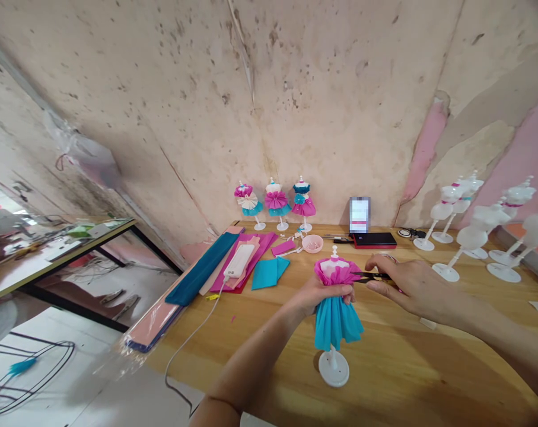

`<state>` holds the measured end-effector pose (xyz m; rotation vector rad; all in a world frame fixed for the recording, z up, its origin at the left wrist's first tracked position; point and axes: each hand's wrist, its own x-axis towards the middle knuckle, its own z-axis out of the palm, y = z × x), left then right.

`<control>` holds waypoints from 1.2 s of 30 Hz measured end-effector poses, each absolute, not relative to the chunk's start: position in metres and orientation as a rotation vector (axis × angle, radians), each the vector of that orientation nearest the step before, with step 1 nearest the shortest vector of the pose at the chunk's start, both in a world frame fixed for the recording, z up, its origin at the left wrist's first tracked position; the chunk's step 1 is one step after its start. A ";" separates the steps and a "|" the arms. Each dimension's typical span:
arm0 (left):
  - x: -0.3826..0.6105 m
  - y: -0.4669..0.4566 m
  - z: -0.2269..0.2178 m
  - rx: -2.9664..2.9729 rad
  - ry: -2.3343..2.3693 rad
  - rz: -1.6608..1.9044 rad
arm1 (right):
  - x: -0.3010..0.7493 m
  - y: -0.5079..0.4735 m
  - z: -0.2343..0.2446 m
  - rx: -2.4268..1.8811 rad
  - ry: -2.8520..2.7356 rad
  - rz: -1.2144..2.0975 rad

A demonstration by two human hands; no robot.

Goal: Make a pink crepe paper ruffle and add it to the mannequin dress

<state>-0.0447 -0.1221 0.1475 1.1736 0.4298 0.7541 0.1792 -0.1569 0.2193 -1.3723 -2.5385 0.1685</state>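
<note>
Hands at 12 o'clock: my left hand (pixel 320 296) pinches the blue-and-pink paper dress (pixel 335 320) at its waist, my right hand (pixel 413 289) grips black scissors (pixel 373 276) there; three dressed mannequins (pixel 276 201) stand done beyond, bare white mannequins (pixel 472 237) wait at 2 o'clock.

Left hand (pixel 320 296) around a crepe-paper-dressed mini mannequin (pixel 335 320), right hand (pixel 413 290) on black scissors (pixel 372 276) at its pink ruffle (pixel 337 274)

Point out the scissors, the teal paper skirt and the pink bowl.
Scissors (pixel 372 276): head view, black blade.
Teal paper skirt (pixel 335 323): head view, middle of the skirt.
Pink bowl (pixel 305 244): head view, left rim.
</note>
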 end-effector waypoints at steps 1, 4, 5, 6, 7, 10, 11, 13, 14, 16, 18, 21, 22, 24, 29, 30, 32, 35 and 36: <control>-0.044 -0.122 0.147 1.180 0.434 0.758 | 0.178 -0.157 0.220 -1.398 -2.520 0.178; -0.043 -0.122 0.145 1.195 0.435 0.753 | 0.173 -0.159 0.222 -1.426 -2.504 0.177; -0.043 -0.122 0.144 1.198 0.432 0.748 | 0.172 -0.159 0.223 -1.423 -2.509 0.165; -0.043 -0.122 0.143 1.196 0.429 0.743 | 0.170 -0.159 0.224 -1.418 -2.518 0.145; -0.043 -0.121 0.142 1.191 0.427 0.737 | 0.168 -0.158 0.224 -1.413 -2.529 0.120; -0.043 -0.122 0.141 1.170 0.433 0.727 | 0.166 -0.157 0.225 -1.391 -2.561 0.033; -0.043 -0.122 0.141 1.169 0.431 0.730 | 0.165 -0.157 0.225 -1.382 -2.569 0.008; -0.042 -0.123 0.142 1.176 0.420 0.737 | 0.164 -0.157 0.225 -1.364 -2.582 -0.036; -0.042 -0.124 0.142 1.180 0.416 0.740 | 0.164 -0.156 0.226 -1.356 -2.586 -0.060; -0.042 -0.124 0.143 1.179 0.419 0.742 | 0.162 -0.156 0.226 -1.337 -2.600 -0.114; -0.041 -0.125 0.143 1.174 0.428 0.741 | 0.160 -0.156 0.227 -1.320 -2.615 -0.162; -0.041 -0.126 0.145 1.163 0.425 0.742 | 0.158 -0.157 0.228 -1.292 -2.617 -0.211; -0.041 -0.126 0.145 1.156 0.422 0.743 | 0.157 -0.157 0.228 -1.285 -2.614 -0.223; -0.040 -0.127 0.146 1.141 0.420 0.745 | 0.156 -0.157 0.227 -1.286 -2.612 -0.240; -0.039 -0.128 0.148 1.131 0.409 0.747 | 0.156 -0.158 0.225 -1.323 -2.617 -0.247; -0.039 -0.128 0.148 1.128 0.411 0.747 | 0.156 -0.158 0.224 -1.320 -2.616 -0.255; -0.039 -0.128 0.148 1.119 0.416 0.749 | 0.156 -0.158 0.224 -1.308 -2.611 -0.274; -0.039 -0.127 0.145 1.107 0.410 0.745 | 0.156 -0.158 0.225 -1.285 -2.598 -0.263; -0.039 -0.127 0.144 1.100 0.406 0.743 | 0.155 -0.158 0.225 -1.280 -2.594 -0.251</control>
